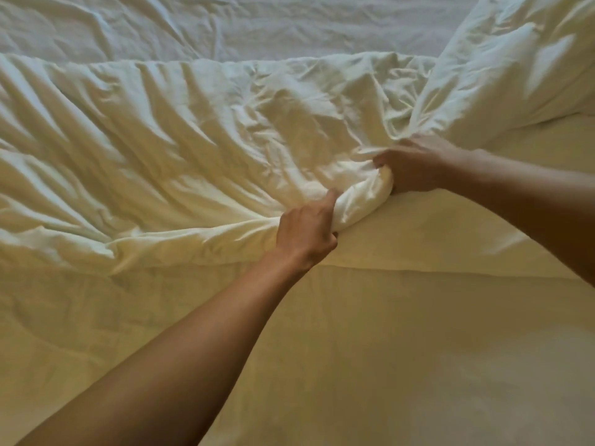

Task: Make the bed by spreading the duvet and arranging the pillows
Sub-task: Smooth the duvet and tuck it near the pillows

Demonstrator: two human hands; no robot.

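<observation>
A cream-white duvet (pixel 167 146) lies crumpled across the middle of the bed, its folds running toward a bunched corner near the centre. My left hand (pixel 306 233) grips that bunched edge from below. My right hand (pixel 415 165) grips the same roll of fabric just to the right. A white pillow (pixel 515 72) lies at the upper right, its near corner touching the duvet by my right hand.
The fitted sheet (pixel 386 349) covers the mattress in the foreground, smooth with one long crease. More wrinkled white bedding (pixel 161 24) stretches along the far side behind the duvet.
</observation>
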